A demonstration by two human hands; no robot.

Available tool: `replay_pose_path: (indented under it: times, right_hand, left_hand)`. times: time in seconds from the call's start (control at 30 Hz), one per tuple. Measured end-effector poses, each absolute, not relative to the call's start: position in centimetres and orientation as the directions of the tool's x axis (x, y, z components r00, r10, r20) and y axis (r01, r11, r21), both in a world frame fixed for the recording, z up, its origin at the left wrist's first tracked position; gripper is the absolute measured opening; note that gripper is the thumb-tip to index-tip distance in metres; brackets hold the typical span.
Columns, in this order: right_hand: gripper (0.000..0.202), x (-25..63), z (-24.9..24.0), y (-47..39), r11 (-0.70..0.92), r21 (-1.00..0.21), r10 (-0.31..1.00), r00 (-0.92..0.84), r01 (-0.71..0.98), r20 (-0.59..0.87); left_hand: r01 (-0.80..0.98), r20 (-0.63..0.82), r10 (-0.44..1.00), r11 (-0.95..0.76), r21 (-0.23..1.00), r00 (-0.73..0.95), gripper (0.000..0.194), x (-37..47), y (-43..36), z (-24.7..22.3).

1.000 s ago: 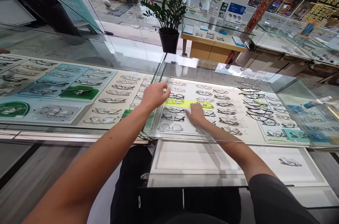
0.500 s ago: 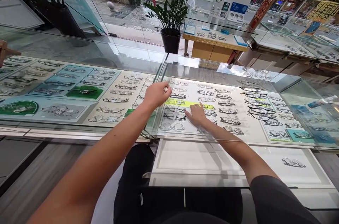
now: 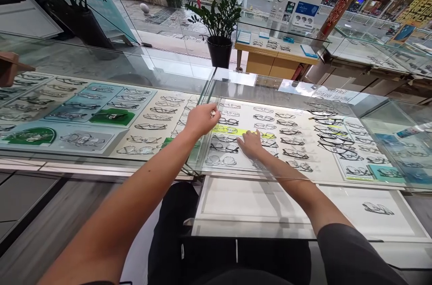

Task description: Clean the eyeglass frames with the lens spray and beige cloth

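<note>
My left hand [image 3: 201,120] is closed in a fist above the glass counter, near the joint between two cases. Something small and pale shows between its fingers, too small to name. Lower and to the right, my right hand [image 3: 251,144] lies palm down with fingers spread, beside a yellow strip [image 3: 225,130] among rows of eyeglasses. I cannot tell whether it touches a frame. Close to its left is a dark pair of eyeglasses [image 3: 224,147], and below that a clear-rimmed pair [image 3: 221,160].
A white drawer [image 3: 249,199] stands pulled out below the case, with one pair of eyeglasses [image 3: 378,208] at its right. Several dark frames [image 3: 332,134] stand in a cluster at right. A spray bottle [image 3: 413,129] is at far right. A potted plant [image 3: 219,51] stands beyond the counter.
The whole view has shifted slightly to the right. Both hands keep nearly the same places and poses over the eyeglasses.
</note>
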State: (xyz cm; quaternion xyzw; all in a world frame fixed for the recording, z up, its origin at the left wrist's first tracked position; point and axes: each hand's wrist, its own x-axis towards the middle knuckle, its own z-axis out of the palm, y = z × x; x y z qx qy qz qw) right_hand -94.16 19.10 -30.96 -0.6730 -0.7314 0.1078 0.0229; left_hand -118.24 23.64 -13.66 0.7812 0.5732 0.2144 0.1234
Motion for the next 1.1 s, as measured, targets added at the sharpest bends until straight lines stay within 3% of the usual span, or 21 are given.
replay_pose_path:
  times: [1.1]
  right_hand:
    - [0.080,-94.39,-31.21,19.65,0.056,-0.145,0.985,-0.078,0.988,-0.154]
  left_hand:
    - [0.836,0.191,0.947,-0.319,0.447,0.259,0.024,-118.23,23.56,-13.58]
